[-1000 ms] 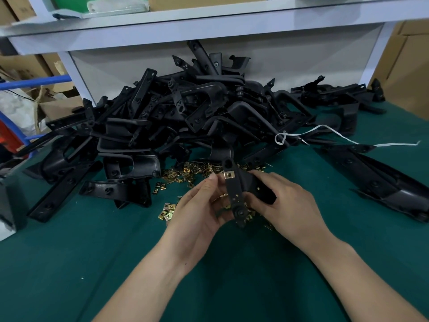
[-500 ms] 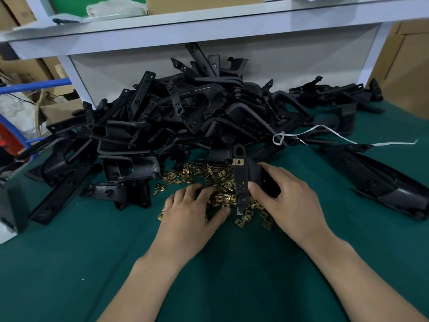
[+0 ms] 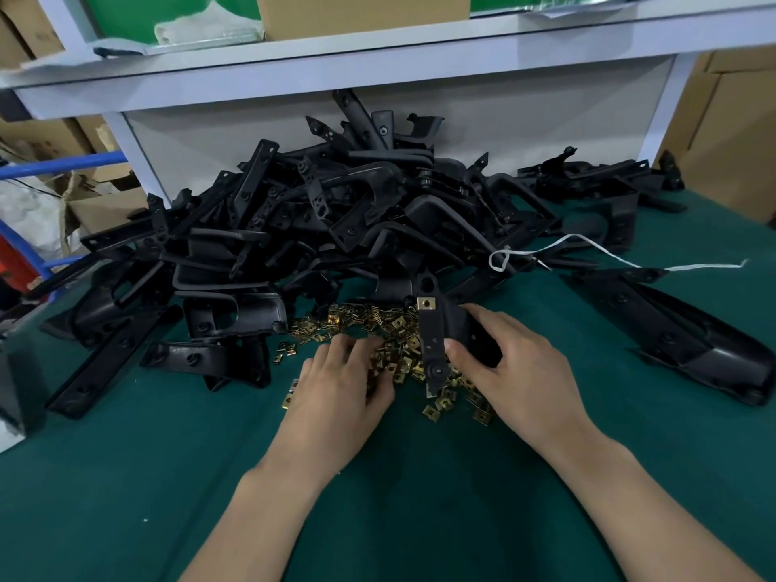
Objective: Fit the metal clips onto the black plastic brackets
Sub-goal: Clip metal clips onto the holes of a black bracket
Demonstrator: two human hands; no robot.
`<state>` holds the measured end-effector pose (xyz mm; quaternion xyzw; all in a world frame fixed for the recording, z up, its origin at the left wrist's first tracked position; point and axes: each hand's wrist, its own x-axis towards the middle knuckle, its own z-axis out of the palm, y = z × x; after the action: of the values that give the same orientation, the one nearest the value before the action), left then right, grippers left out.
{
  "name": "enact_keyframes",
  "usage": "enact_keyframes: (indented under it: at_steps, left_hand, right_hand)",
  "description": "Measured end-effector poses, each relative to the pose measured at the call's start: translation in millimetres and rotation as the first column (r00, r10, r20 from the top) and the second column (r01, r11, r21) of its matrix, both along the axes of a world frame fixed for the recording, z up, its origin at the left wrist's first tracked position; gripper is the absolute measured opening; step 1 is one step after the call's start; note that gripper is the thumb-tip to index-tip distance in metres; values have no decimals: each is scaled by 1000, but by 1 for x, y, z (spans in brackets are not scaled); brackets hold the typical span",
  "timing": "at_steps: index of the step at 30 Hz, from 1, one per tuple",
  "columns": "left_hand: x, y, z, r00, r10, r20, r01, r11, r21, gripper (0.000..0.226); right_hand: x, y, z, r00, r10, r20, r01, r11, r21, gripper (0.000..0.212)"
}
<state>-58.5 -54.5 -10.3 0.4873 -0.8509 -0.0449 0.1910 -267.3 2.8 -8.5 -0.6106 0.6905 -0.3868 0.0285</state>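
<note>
My right hand (image 3: 518, 371) sat right of centre, fingers and thumb curled round a black bracket (image 3: 432, 342), holding it nearly upright over the loose metal clips (image 3: 373, 325). One brass-coloured clip (image 3: 426, 303) sat fitted near the bracket's upper end. My left hand (image 3: 340, 388) lay palm down at centre, its fingertips bent into the near edge of the clip pile. Whether they had pinched a clip I could not tell, since the fingers hid it. The clips lay scattered on the green mat (image 3: 126, 476), just below the big heap of brackets (image 3: 336, 228) that filled the upper middle. A white string (image 3: 705, 267) trailed off the heap toward the right edge.
</note>
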Motion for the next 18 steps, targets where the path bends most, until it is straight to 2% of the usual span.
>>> enact_keyframes:
  at_steps: [5, 11, 15, 17, 18]
  left_hand:
    - [-3, 0, 0, 997, 74, 35, -73, 997, -20, 36]
    - [-2, 0, 2, 1000, 28, -6, -28, 997, -78, 23]
    - [-2, 1, 1, 989, -22, -147, 3, 992, -126, 16]
    - [-3, 1, 2, 941, -43, -336, 26, 998, -55, 16]
    - [-4, 2, 3, 888, -34, -459, 50, 999, 21, 17]
  right_hand:
    - [0, -1, 1, 1000, -12, -15, 13, 999, 35, 60]
    - [0, -2, 1, 1000, -13, -12, 14, 999, 42, 61]
    - [-1, -2, 0, 1000, -11, 1, 11, 1000, 26, 57]
    - [-1, -2, -1, 1000, -9, 10, 9, 1000, 25, 56]
    - [-1, -2, -1, 1000, -11, 13, 10, 1000, 24, 56]
